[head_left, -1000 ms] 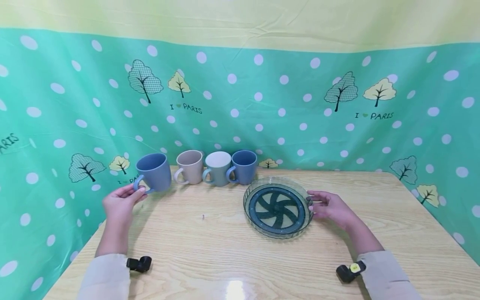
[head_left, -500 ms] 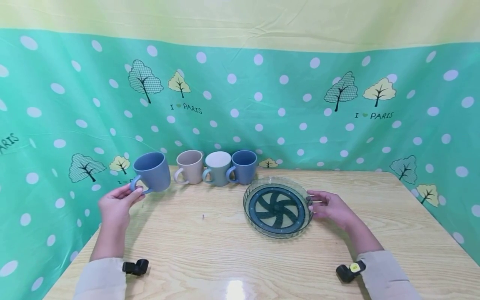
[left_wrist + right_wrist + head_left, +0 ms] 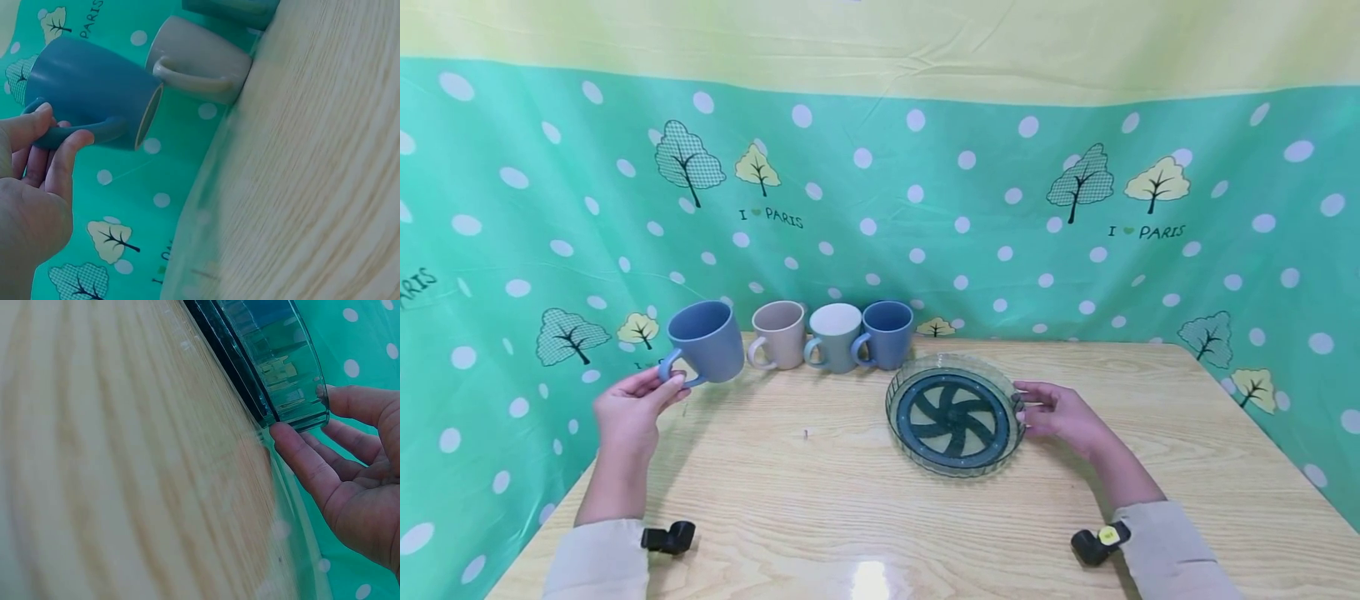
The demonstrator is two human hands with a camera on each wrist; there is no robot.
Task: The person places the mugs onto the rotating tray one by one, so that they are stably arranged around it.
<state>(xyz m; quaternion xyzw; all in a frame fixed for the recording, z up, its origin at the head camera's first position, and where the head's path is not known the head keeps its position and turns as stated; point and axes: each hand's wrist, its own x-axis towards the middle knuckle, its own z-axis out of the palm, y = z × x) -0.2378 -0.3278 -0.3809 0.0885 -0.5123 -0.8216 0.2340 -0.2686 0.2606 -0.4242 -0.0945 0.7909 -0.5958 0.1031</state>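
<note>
My left hand (image 3: 632, 408) pinches the handle of a blue mug (image 3: 711, 346) and holds it raised at the table's left, tilted a little. In the left wrist view, thumb and fingers are closed round the handle of that mug (image 3: 87, 87), its bottom turned toward the table. At the right, my right hand (image 3: 1060, 417) touches the outer side of a round see-through green tray (image 3: 955, 462) with a dark swirl pattern in its base. Its fingers are nearly straight; in the right wrist view a thumb tip is at the base edge of the tray (image 3: 290, 369) and a finger at its rim.
A pinkish-beige mug (image 3: 782, 337), a grey-green mug (image 3: 837, 346) with a white inside and a second blue mug (image 3: 889, 337) stand in a row along the back of the wooden table (image 3: 775, 508). A green dotted curtain (image 3: 880, 208) hangs behind.
The left hand, with the blue mug, has shifted slightly to the left and then stayed nearly still. The right hand, the tray and the other mugs have kept their places.
</note>
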